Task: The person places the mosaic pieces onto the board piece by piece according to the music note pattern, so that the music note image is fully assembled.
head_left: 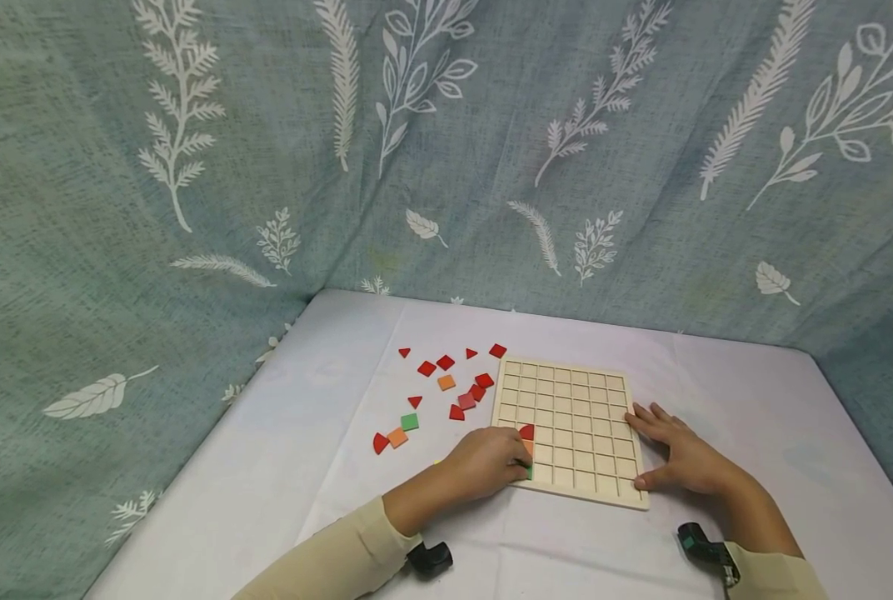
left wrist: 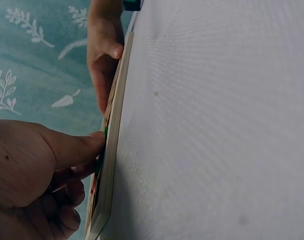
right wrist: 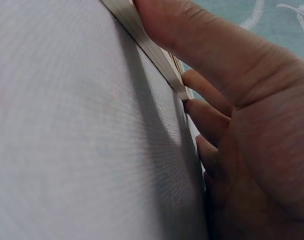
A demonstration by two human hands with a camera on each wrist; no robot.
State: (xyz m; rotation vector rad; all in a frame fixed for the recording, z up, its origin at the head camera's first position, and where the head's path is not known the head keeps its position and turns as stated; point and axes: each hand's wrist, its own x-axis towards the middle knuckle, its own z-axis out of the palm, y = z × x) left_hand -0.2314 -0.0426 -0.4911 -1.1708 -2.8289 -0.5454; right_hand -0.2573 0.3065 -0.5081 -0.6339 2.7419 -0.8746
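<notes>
A pale wooden grid board [head_left: 577,417] lies on the table. My left hand [head_left: 484,458] reaches over its near left corner, fingers curled. In the left wrist view, thumb and fingers pinch a green tile [left wrist: 100,159] at the board's surface; the fingers hide part of it. Close by in the grid are a red quarter-circle tile [head_left: 526,432] and an orange tile [head_left: 528,449], with green showing below at the thumb. My right hand [head_left: 682,454] rests at the board's right edge, thumb and fingers spread along it.
Left of the board lie several loose tiles, among them a green square [head_left: 410,422], an orange square [head_left: 397,437], a red quarter-circle [head_left: 381,443] and a red triangle [head_left: 415,402]. A white cloth [head_left: 604,550] covers the table. Behind hangs a leaf-patterned curtain [head_left: 446,167].
</notes>
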